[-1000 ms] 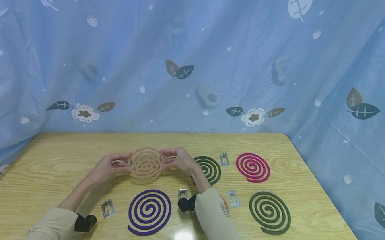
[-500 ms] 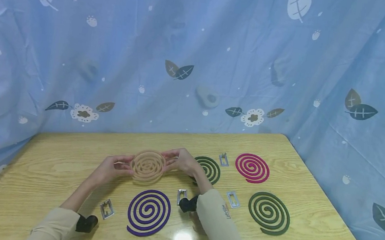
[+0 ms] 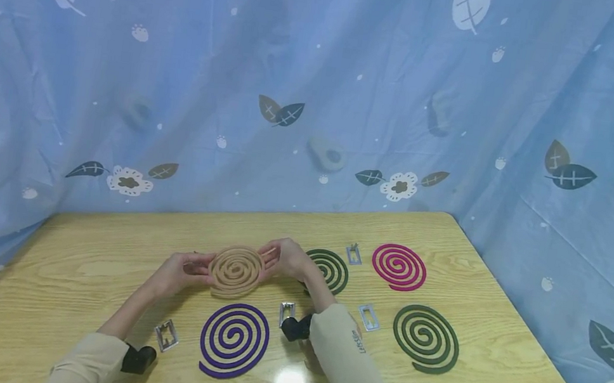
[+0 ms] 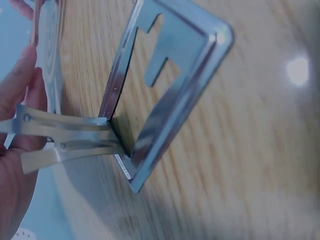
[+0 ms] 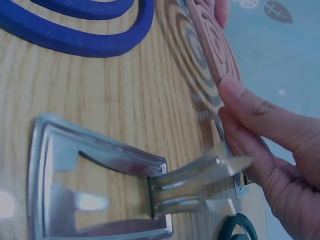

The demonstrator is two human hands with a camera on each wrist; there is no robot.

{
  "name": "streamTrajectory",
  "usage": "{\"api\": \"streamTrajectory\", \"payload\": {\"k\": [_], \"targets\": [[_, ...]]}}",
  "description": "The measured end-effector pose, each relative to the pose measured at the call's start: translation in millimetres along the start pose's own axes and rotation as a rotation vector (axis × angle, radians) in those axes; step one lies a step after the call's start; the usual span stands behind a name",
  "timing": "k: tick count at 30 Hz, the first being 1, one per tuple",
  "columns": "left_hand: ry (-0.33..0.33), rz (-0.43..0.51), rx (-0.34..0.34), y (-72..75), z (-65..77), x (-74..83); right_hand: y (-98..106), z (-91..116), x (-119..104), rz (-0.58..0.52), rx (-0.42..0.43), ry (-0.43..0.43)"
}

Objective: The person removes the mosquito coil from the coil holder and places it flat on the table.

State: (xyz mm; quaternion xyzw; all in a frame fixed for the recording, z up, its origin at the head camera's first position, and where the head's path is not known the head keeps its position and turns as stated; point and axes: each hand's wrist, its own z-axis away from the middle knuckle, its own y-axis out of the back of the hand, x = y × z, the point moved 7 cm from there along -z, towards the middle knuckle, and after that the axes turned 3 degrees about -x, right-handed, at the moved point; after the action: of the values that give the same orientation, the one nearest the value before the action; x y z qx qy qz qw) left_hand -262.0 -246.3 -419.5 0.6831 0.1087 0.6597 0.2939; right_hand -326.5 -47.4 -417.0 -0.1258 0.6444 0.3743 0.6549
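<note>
Both hands hold a tan mosquito coil (image 3: pixel 236 270) a little above the table, tilted so that its face shows in the head view. My left hand (image 3: pixel 175 272) pinches its left edge, and my right hand (image 3: pixel 288 258) pinches the right edge. From the right wrist, the coil (image 5: pixel 216 46) appears almost edge-on, with the thumb at its rim. Nearer the body lies a purple mosquito coil (image 3: pixel 234 337). Metal coil stands with raised prongs lie under the wrists: one stand (image 4: pixel 165 85) near the left, another stand (image 5: pixel 100 185) near the right.
A green coil (image 3: pixel 336 270) lies partly behind the right forearm. Farther right are a pink coil (image 3: pixel 398 267), a dark green coil (image 3: pixel 426 338) and two metal stands, one stand (image 3: pixel 353 254) behind the other stand (image 3: pixel 369 317). A blue curtain (image 3: pixel 211 77) hangs behind the table.
The tan coil, blurred by motion before, is now sharp and slightly lower in the head view. Both hands have kept their hold on its edges. The head view has shifted slightly.
</note>
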Motion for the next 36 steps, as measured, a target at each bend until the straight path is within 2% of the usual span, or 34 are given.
{"api": "streamTrajectory", "payload": {"k": [7,12,15,21,30,36], "targets": [[-0.011,-0.027,0.006,-0.8,-0.4,3.0,-0.7,0.2,4.8,-0.024,0.057,-0.053],[-0.009,-0.004,0.015,-0.4,-0.3,0.7,-0.7,1.2,6.3,-0.036,0.108,-0.076],[0.008,0.020,0.019,-0.6,-0.2,-2.2,-0.9,3.2,5.1,-0.007,0.130,-0.062],[0.003,0.076,-0.004,-2.6,0.6,-1.0,-1.8,8.0,4.5,0.070,0.184,-0.058],[-0.027,0.082,-0.028,-3.5,-2.4,1.8,-0.8,10.9,3.2,0.059,0.254,-0.066],[-0.021,0.081,-0.040,-5.1,-3.9,1.6,0.5,12.6,3.1,0.063,0.276,-0.099]]}}
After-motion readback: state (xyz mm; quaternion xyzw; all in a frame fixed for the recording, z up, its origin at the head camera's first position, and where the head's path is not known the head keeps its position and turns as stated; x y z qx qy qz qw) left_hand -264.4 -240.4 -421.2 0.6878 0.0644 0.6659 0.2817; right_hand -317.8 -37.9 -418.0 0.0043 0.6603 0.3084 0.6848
